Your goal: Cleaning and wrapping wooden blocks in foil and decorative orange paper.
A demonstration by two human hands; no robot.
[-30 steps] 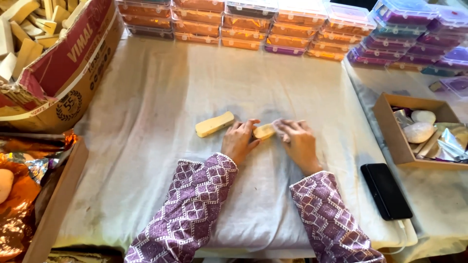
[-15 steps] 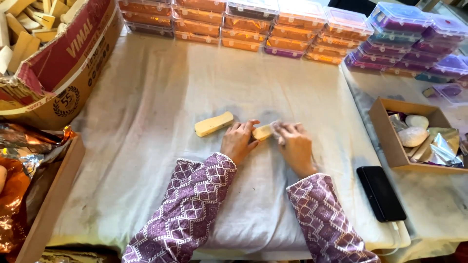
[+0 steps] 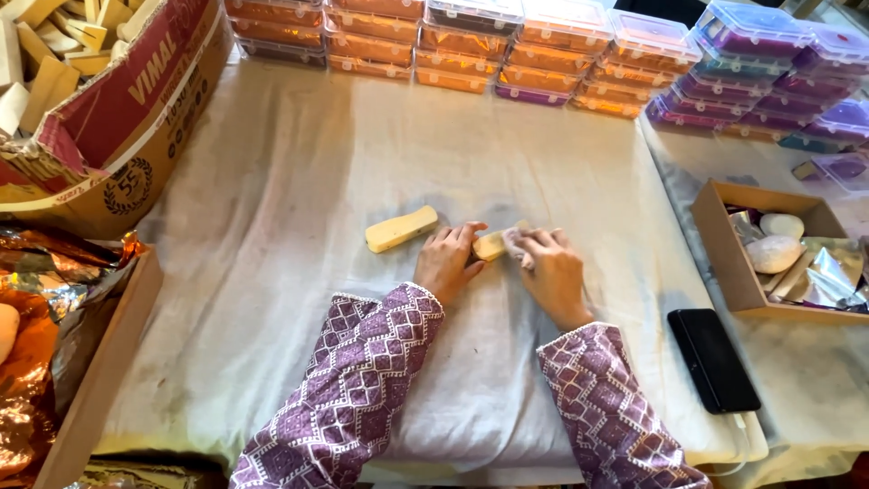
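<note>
1. Left hand (image 3: 445, 264): fingers (image 3: 460, 237) laid flat and close together on the cloth, tips pressed against the left end of a small pale yellow bar (image 3: 491, 244). No full wrap around it; more a steadying press.
2. Right hand (image 3: 552, 276): fingers (image 3: 534, 243) curled over the bar's right end, bunching a scrap of whitish wrap (image 3: 514, 243) against it. Whether they pinch the bar itself or only the wrap, cannot tell.
3. The small pale yellow bar lies on the bench (image 3: 299, 272) at the middle, between both hands, touched from each side.
4. A second, longer yellow bar (image 3: 401, 228) lies loose at 10 o'clock from the left hand, near but apart, tilted slightly.
5. Both forearms wear purple patterned sleeves (image 3: 362, 380), entering from 6 o'clock.
6. Bench is covered in a pale grey-white cloth, faintly soiled.
7. At 12 o'clock: a row of stacked clear lidded tubs (image 3: 471, 45), orange contents; toward 2 o'clock the purple-filled tubs (image 3: 751, 36).
8. At 3 o'clock: open cardboard tray (image 3: 715, 244) holding white rounded lumps (image 3: 774, 254) and silvery foil.
9. At 4 o'clock: black phone (image 3: 713, 359), face up, well apart from the right hand.
10. At 10 o'clock: big red-and-brown carton (image 3: 118, 118) filled with pale bars.
11. At 8 o'clock: crumpled copper foil (image 3: 45, 299).
</note>
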